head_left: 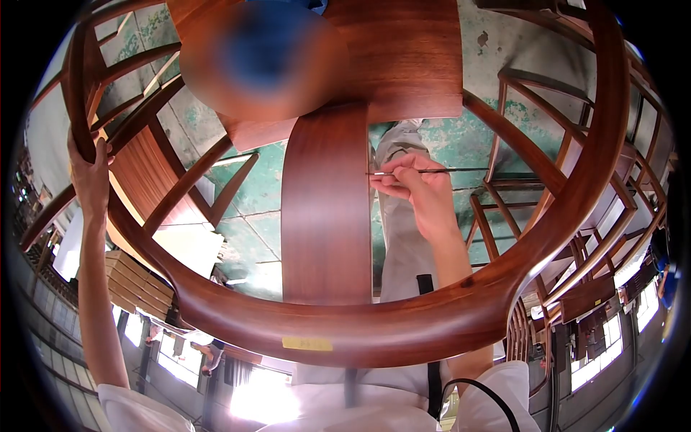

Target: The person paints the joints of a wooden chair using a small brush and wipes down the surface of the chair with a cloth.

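Observation:
A dark reddish-brown wooden armchair, with its curved back rail [345, 331], spans the view around me. My left hand [90, 173] is wrapped round the end of the chair's left arm [78, 93]. At the right edge of the upright back splat [327, 209], my right hand [417, 187] pinches a thin brush [461, 170]. The brush tip points left and meets or nearly meets the splat's edge; I cannot tell which. Beyond the splat lies the wooden seat [417, 57]. A strip of yellow tape [307, 343] sticks to the back rail.
Other wooden chair frames [547, 86] crowd the right side. Stacked wooden pieces [137, 281] and a wooden panel [155, 173] are at the left. The floor [252, 187] is worn green. A blurred orange and blue patch [263, 57] covers part of the seat. A person [212, 356] is in the background.

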`<action>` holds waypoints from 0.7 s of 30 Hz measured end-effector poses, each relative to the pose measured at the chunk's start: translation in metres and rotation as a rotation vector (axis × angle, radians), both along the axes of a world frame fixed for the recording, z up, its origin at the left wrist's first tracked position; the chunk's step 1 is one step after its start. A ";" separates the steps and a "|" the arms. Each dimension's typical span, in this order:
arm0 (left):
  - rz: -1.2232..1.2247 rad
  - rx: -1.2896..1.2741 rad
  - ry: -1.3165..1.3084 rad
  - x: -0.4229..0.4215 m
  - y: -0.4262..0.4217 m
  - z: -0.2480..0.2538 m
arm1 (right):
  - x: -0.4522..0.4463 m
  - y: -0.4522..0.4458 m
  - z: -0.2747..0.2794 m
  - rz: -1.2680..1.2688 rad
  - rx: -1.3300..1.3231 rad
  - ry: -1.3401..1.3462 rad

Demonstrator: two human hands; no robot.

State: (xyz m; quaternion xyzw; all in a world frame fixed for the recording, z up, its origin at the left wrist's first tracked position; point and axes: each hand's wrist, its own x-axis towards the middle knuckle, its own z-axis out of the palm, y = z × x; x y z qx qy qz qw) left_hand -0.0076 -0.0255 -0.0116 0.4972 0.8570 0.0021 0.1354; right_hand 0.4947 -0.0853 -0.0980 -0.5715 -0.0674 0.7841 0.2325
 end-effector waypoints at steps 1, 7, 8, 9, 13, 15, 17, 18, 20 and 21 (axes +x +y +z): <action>0.001 -0.005 0.004 -0.001 -0.001 0.000 | 0.002 -0.001 0.001 0.009 -0.003 0.011; -0.001 0.007 -0.026 -0.006 -0.003 -0.001 | 0.001 0.004 -0.001 0.008 -0.010 0.006; 0.001 0.011 -0.028 -0.004 -0.003 -0.001 | 0.000 0.006 -0.003 0.001 -0.006 0.006; 0.000 0.014 -0.030 0.000 -0.002 0.000 | -0.002 0.007 -0.005 -0.008 -0.002 0.006; 0.000 0.009 -0.033 -0.002 -0.001 -0.001 | 0.002 0.005 -0.007 0.030 0.002 0.007; -0.003 0.008 -0.036 -0.003 -0.001 -0.001 | 0.005 0.002 -0.002 0.044 -0.005 0.025; 0.000 0.009 -0.038 -0.003 -0.001 0.000 | 0.005 0.004 0.003 0.044 0.001 0.031; 0.004 0.011 -0.039 -0.002 -0.001 0.000 | 0.005 0.005 0.004 0.043 0.004 0.035; 0.006 0.006 -0.029 -0.001 -0.001 0.000 | 0.003 0.007 0.000 0.027 0.004 0.019; 0.003 0.001 -0.018 0.000 -0.001 0.000 | 0.002 0.008 -0.003 0.018 0.004 0.013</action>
